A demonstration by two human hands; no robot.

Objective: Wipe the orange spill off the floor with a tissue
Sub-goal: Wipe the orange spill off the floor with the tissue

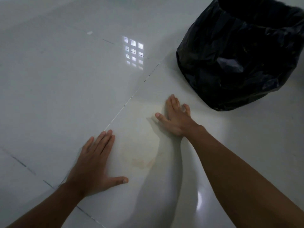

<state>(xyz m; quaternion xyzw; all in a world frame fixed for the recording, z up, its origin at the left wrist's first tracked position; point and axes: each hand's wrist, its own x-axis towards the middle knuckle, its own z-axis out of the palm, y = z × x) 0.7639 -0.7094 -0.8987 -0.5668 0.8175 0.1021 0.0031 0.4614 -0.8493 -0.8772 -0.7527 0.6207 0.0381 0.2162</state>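
Faint orange spill (143,162) on floor (57,89), between both hands, no tissue in either.

Spill is a pale orange smear on the glossy white tile, just right of the left hand (93,163) and near-side of the right hand (176,117), touching neither. Left hand: flat, palm down on the tile, fingers together and pointing away, thumb splayed right toward the smear, empty. Right hand: farther out, palm down, fingers spread, thumb out left, empty; can't tell if the palm is fully pressed on the tile. Both forearms reach in from the bottom edge. Black bin bag (243,53) stands top right, mouth open, near the right hand, not touching it.
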